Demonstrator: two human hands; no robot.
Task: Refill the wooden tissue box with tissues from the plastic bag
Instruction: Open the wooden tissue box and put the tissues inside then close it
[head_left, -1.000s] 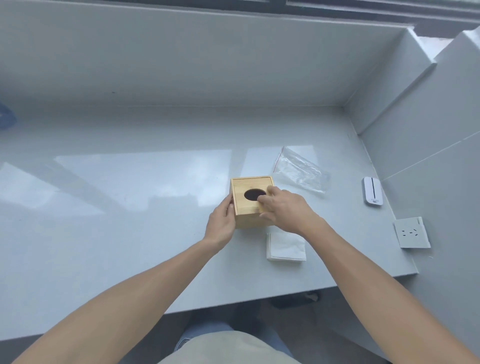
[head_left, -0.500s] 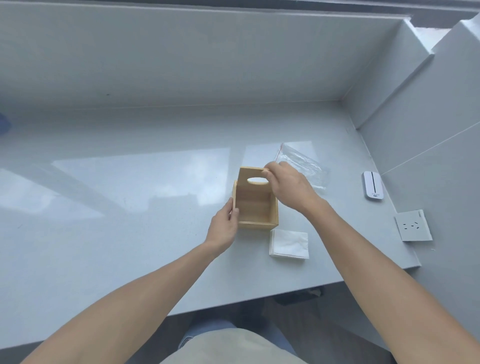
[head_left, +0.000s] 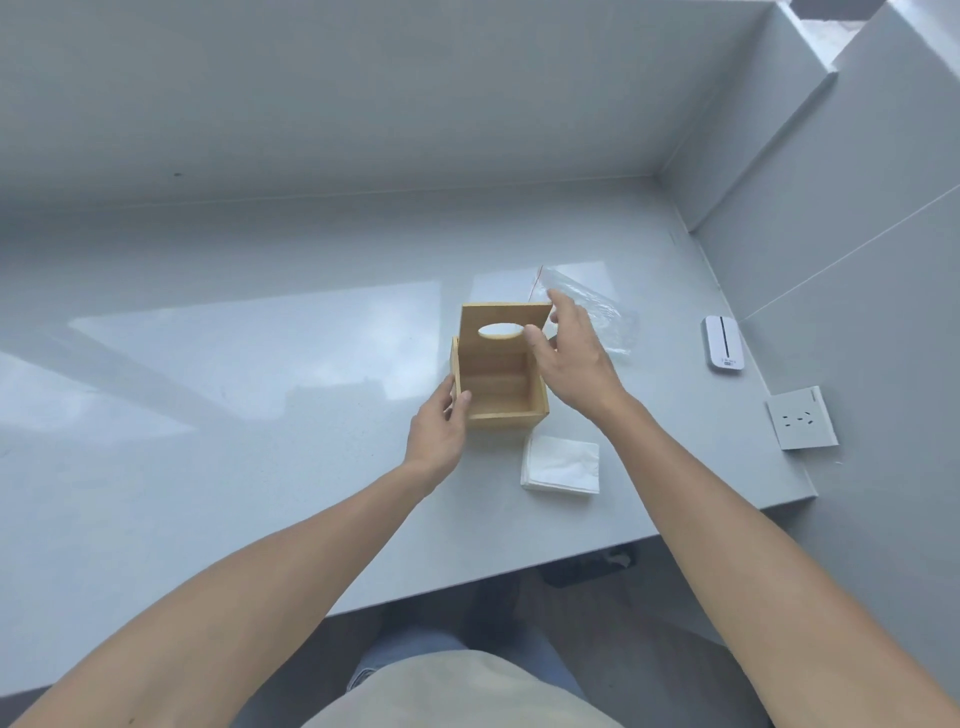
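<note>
The wooden tissue box (head_left: 506, 415) sits on the grey counter with its inside empty. Its lid (head_left: 478, 322), a wooden panel with an oval slot, is slid out past the box's far edge. My right hand (head_left: 571, 358) grips the lid's right edge between thumb and fingers. Against the box's left wall rests my left hand (head_left: 439, 426), holding it steady. A stack of white tissues (head_left: 561, 465) lies just in front of the box to the right. The clear plastic bag (head_left: 597, 312) lies flat behind my right hand, partly hidden by it.
A white handheld device (head_left: 723, 351) lies on the counter (head_left: 208, 415) at the right, near the side wall. A white socket plate (head_left: 801, 425) lies near the counter's right front corner. Walls close the counter off at the back and right.
My right hand has slid the lid off the box top towards the far side, exposing the empty inside. My left hand has stayed on the box's left wall.
</note>
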